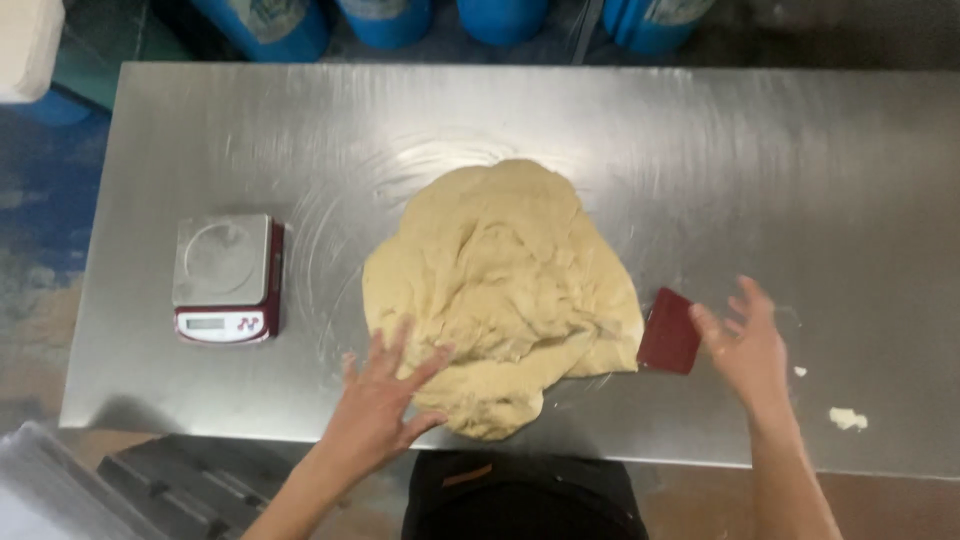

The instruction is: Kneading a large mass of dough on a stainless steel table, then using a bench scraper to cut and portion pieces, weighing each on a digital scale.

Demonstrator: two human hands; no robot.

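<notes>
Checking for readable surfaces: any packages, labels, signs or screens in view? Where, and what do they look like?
Scale display: small pale rectangular screen on the dark red front of the kitchen scale, left of the dough.
Barrel labels: pale patches on blue barrels beyond the table's far edge, cropped.
No packages or signs.

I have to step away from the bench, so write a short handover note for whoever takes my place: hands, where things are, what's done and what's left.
Left hand: open, fingers spread, resting on the near edge of the dough.
Right hand: open, at the right edge of the red scraper; whether it grips it cannot be told.
Dough: one big mass in the middle of the steel table, scraper against its right side.
Scale: left of the dough, platform bare.
Small dough scraps lie at the table's near right.
Done: dough is out on the table.
Left: it is still uncut, and nothing is on the scale.
</notes>
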